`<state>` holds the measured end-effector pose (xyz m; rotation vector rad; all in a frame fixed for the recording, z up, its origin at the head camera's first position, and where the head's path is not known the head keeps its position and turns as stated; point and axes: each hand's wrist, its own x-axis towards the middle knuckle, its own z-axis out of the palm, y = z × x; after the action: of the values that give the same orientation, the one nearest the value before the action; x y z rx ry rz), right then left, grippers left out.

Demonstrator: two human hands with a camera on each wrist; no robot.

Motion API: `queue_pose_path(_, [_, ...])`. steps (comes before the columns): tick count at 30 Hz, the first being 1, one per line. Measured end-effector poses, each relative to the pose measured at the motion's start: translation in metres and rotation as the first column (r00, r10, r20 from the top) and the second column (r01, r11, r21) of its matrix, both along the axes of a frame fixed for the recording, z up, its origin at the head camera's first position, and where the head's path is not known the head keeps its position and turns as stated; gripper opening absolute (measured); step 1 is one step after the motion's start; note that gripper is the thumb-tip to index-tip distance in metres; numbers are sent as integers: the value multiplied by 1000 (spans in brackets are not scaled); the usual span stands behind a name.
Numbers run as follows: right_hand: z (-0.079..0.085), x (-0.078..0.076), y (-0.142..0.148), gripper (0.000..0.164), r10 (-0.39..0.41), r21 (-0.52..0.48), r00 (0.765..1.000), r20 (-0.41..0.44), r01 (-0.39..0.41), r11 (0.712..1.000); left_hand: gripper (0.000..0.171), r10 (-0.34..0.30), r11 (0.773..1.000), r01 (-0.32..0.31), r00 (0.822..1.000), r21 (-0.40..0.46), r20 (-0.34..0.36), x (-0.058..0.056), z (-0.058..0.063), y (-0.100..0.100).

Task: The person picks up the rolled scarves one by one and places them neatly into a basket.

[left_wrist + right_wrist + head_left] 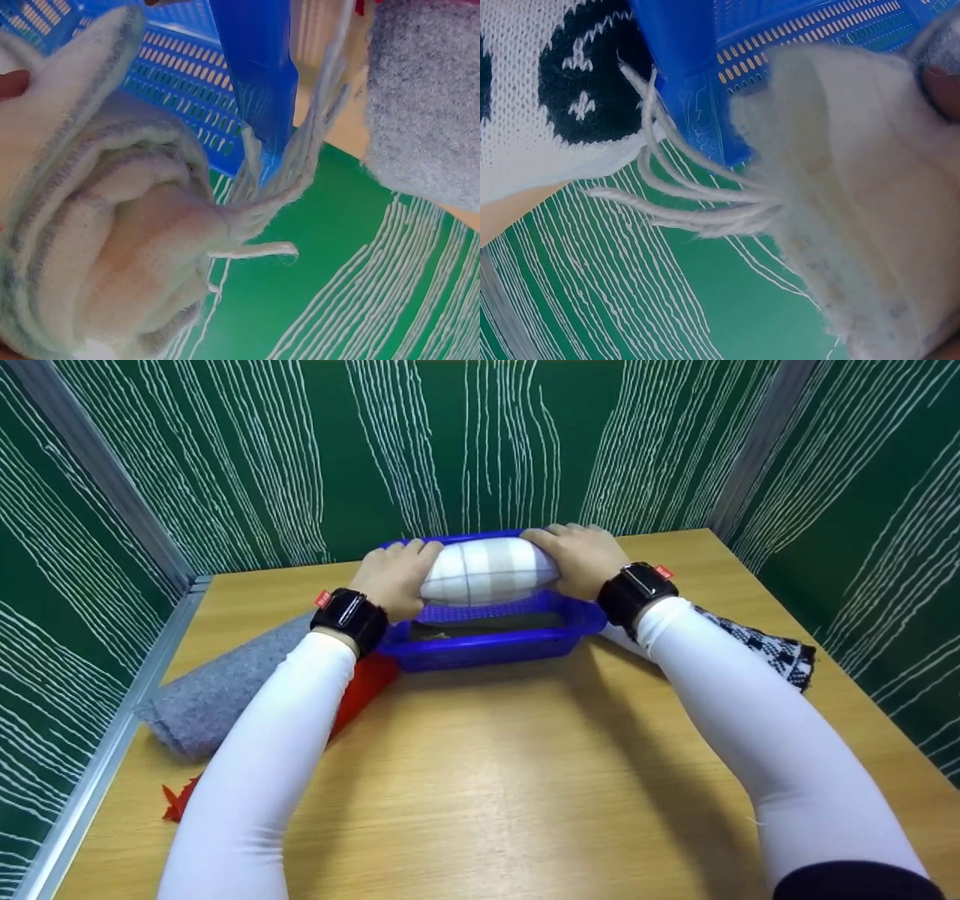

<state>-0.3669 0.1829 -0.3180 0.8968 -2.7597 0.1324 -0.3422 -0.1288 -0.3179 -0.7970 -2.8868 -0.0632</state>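
Note:
A rolled white plaid scarf with fringed ends is held up over a blue plastic basket. My left hand grips its left end and my right hand grips the right end, thumbs toward me. In the left wrist view the coiled layers of the scarf show, with fringe strands hanging beside the basket wall. The right wrist view has the scarf's other end, its fringe spread out by the basket corner. A dark flat cloth lies inside the basket.
On the left lie a rolled grey felt-like cloth and a red cloth, partly under my left arm. A black-and-white knitted roll lies on the right behind my right forearm. Green panels with white lines enclose the wooden table.

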Motion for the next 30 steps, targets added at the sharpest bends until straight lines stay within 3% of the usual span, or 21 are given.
queue_pose_path(9, [-3,-6,0,77,-12,5,1000,-14,12,1000,62,4,1000,-5,999,-21,-46,-4,-3,2])
queue_pose_path(30, [-11,-14,-5,78,-67,41,996,51,65,997,71,40,998,-42,999,-56,-29,-17,-13,5])
